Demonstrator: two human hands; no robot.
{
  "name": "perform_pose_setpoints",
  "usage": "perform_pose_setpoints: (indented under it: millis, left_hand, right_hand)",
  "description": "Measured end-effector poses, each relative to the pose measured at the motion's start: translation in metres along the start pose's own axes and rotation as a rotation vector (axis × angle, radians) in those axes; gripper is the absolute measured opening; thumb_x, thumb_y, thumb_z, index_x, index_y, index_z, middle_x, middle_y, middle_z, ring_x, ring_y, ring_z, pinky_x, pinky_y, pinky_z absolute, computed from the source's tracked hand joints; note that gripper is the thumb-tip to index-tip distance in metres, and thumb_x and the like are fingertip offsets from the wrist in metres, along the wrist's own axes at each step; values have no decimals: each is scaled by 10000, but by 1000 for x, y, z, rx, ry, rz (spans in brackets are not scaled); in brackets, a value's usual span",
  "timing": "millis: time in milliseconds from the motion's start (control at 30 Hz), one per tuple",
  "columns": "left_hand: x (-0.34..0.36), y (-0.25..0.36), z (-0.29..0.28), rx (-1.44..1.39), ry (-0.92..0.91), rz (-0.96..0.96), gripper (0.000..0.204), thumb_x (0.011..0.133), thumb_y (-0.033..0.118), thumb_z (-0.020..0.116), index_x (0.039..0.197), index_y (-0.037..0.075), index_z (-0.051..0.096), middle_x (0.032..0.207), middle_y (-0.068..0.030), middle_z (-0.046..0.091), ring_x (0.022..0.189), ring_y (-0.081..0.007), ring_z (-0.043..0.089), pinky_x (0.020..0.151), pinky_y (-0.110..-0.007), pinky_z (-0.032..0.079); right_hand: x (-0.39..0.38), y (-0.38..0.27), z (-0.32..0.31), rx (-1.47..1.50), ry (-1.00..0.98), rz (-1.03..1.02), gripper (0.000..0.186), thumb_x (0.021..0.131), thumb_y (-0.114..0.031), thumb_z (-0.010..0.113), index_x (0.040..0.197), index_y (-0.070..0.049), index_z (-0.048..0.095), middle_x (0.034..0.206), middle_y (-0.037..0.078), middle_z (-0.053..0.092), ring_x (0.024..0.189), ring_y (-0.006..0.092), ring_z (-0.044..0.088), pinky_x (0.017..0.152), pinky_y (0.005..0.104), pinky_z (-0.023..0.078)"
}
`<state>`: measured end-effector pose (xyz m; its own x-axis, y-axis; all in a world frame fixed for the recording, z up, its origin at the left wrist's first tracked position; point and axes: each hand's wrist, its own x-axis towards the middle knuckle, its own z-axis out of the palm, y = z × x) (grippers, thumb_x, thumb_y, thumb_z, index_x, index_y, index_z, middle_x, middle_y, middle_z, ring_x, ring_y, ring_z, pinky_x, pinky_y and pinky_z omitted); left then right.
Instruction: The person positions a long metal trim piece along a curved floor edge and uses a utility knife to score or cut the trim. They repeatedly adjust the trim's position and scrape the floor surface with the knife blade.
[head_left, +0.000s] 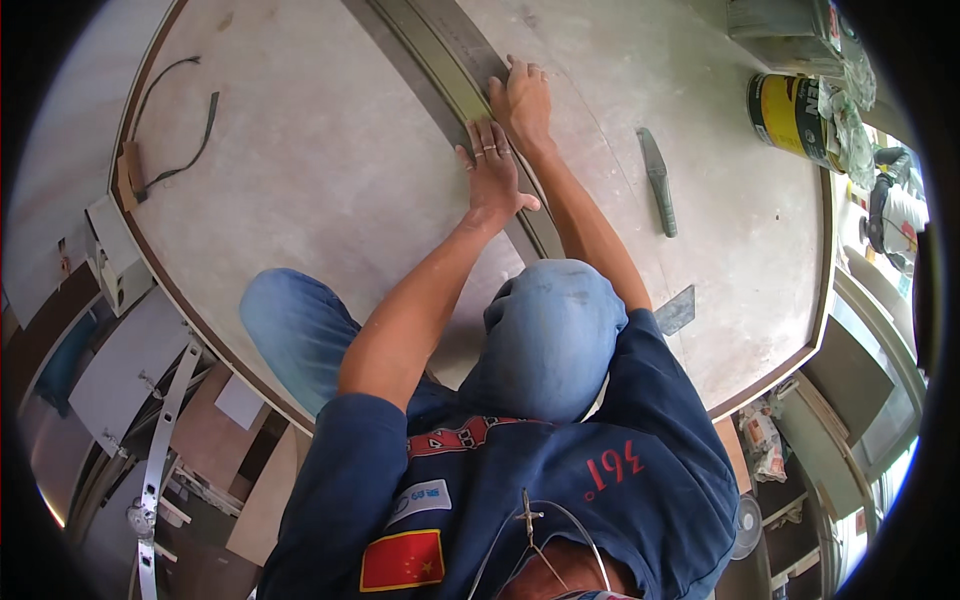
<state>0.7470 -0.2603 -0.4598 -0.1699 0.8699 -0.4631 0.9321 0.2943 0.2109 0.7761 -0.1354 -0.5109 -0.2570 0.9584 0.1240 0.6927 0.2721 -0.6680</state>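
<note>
A long grey strip with an olive-gold middle band [432,52] lies across a pale board [320,130], running from the far edge toward my raised knee. My left hand [492,172] rests flat on the strip with its fingers apart, thumb out to the right. Just beyond it, my right hand [522,105] lies at the strip's right edge, its fingers slightly bent and the thumb apart from them. Nothing shows in either hand. A putty knife [657,182] lies on the board to the right of my right forearm.
Nearer me on the right lies a flat grey plate [676,311]. A yellow and black can [790,118] stands at the far right, by a metal tin [778,32]. Thin black strips [208,130] lie on the left. Stacked panels [145,360] and a perforated metal bar [160,465] sit beyond the board's left edge.
</note>
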Motion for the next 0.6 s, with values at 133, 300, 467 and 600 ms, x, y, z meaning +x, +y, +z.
perform_pose_setpoints:
  millis: [133,300,467,600]
  left_hand:
    - [0,-2,5,-36,24,4,1416,477,587,862,1453,-122,120,1525,-287,133,1446,-442,53,1119,-645,172]
    - [0,-2,7,-49,56,24,1433,464,582,868,1447,-135,110,1522,-293,122,1441,-450,62,1108,-656,190]
    - [0,-2,6,-63,43,37,1431,468,567,868,1437,-144,91,1513,-325,92,1431,-484,53,1096,-654,215]
    - [0,-5,8,-43,51,38,1437,467,582,861,1436,-145,88,1513,-323,89,1431,-484,48,1093,-658,216]
  right_hand:
    - [14,1,9,14,-79,158,447,756,-316,710,1043,12,613,1050,239,615,1022,408,569,849,507,459]
    - [25,4,6,-20,-218,207,385,718,-345,735,924,-33,640,972,207,648,966,387,604,809,514,450]
    - [26,-2,6,-24,-210,201,352,728,-319,727,952,-61,642,976,182,663,943,373,623,772,541,444]
    - [26,-4,8,-36,-229,204,375,739,-312,724,1003,-65,625,968,175,664,939,372,625,776,523,452]
